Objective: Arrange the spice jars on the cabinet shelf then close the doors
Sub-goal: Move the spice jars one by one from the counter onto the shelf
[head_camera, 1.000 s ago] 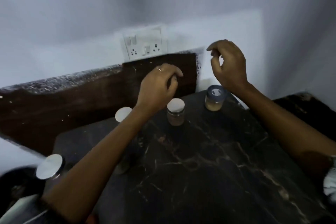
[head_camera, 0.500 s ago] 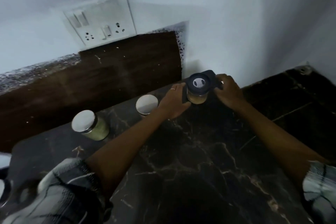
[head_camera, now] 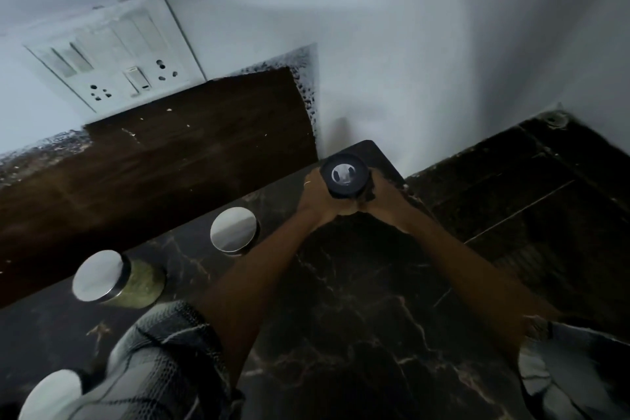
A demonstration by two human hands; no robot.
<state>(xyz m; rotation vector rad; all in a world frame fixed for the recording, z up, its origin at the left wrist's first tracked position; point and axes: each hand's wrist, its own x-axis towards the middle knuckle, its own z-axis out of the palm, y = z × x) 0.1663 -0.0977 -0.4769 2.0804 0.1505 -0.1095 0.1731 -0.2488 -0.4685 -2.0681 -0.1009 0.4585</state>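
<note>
— So, what are the hands doing?

— Both are wrapping round one dark-lidded jar (head_camera: pixel 345 178). The left hand (head_camera: pixel 315 196) is making its grip on the jar's left side, fingers curled against the body; the right hand (head_camera: pixel 383 196) is doing the same on the right side. The lid is facing up between them, and the heels of the hands are nearly meeting just below it.

— And where is the jar sitting?

— At the far right corner of the dark marble surface (head_camera: pixel 358 300), close to the white wall. Whether its base is touching the surface, I cannot tell; the hands are hiding it.

— What is lying further out?

— To the left, a silver-lidded jar (head_camera: pixel 233 229) is standing apart from the hands. Further left, a second silver-lidded jar with greenish contents (head_camera: pixel 114 278) is sitting beside the brown backsplash (head_camera: pixel 163 160). A third silver lid (head_camera: pixel 51 394) is showing at the bottom left edge. A switch plate (head_camera: pixel 112 48) is hanging on the wall above.
</note>
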